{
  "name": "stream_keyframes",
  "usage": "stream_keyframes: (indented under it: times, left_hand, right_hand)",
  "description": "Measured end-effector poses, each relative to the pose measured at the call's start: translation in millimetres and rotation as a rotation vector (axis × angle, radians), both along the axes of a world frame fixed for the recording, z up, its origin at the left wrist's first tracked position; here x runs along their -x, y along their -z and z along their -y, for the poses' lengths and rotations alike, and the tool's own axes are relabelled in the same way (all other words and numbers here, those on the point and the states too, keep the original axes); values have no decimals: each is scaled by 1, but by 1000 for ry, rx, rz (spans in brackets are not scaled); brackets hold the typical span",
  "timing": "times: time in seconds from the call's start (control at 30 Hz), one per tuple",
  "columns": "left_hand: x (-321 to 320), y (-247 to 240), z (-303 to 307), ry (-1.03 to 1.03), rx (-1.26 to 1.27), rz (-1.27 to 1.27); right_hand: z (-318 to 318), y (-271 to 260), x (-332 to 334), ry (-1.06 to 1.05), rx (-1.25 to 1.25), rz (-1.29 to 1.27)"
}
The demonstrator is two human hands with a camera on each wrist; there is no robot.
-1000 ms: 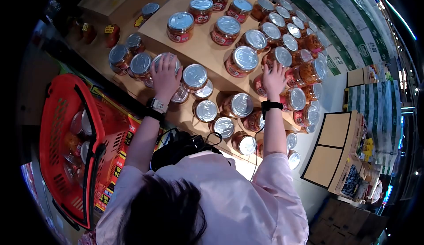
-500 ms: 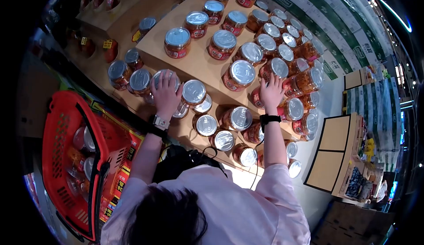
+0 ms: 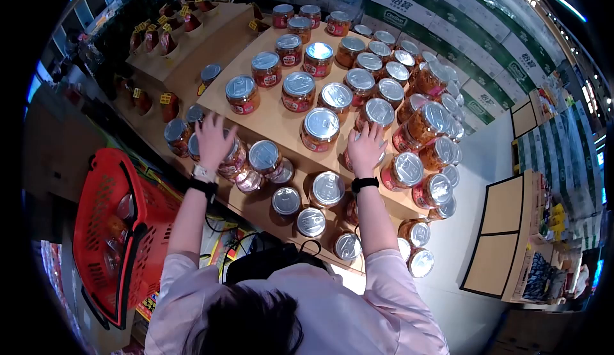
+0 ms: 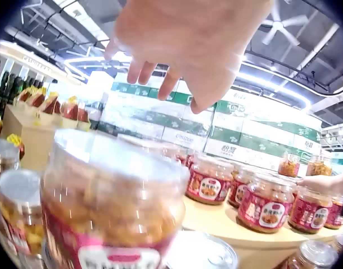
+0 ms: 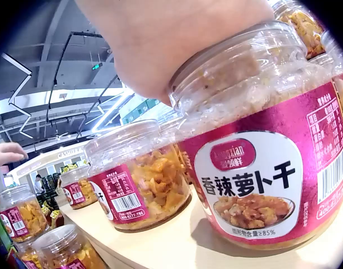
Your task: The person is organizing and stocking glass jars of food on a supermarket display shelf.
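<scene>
Left hand (image 3: pixel 215 141), one: fingers spread, raised clear. A half-second ago it lay on a lid; now it has come off. Judged from that, the jar is let go and standing by itself, leaving this hand free.

Nearest jar (image 4: pixel 112 207), one: upright on the lower step (image 3: pixel 261 209), just below the left hand, apart from it.

Right hand (image 3: pixel 364 147), one: palm over a lid as before; fingers point forward, but I cannot tell whether they pinch the rim.

Pink-labelled jar (image 5: pixel 250 185), one: upright under the right palm, near the front edge of the upper level (image 3: pixel 275 123).

Spaced jars (image 3: pixel 299 91), upper level: about eleven by my count. Packed jars to their right overlap too much to count.

Single jars (image 3: pixel 311 222), lower step, between the forearms: four, plus one partly hidden.

Red basket (image 3: pixel 150 233), one, left of the person; jars inside, number unclear.

Red packets (image 3: pixel 168 107) with yellow tags, front row: two.
</scene>
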State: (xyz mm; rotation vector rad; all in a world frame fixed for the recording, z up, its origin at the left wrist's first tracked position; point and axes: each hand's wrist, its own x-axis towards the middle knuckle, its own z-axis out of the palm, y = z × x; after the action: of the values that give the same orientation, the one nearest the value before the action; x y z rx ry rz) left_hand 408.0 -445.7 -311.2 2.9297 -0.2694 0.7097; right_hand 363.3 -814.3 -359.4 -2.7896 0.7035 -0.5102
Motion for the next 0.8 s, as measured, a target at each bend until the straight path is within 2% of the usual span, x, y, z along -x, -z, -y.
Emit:
stream_keyframes:
  times: [0.1,0.13,0.23,0.33,0.43,0.57,0.63,0.8]
  left_hand:
    - [-35,-34,-12,56,-19,247]
    - [-46,-51,-10,42,6,238]
    - [-74,-116,0,39,179,185]
    - [-114,-154,-6,66,66,366]
    - [-134,-201,-1,6,-331,445]
    - [-193,-259,-19,92,-729,470]
    - [-215,-288,-20,4,-735,399]
    - [-299,-330,-23,-143,-803,497]
  right_hand:
    - [1,-3,5,-11,-36,53]
    - [2,2,4,3,14,69]
    - [2,-4,4,-19,-41,31]
    - [0,-9,3,-7,-51,-9]
    - [0,-5,2,1,-40,-34]
    - [0,-4,-1,28,-45,-48]
    - [0,0,-2,38,-38,-41]
    - [-1,-4,-5,68,-36,-75]
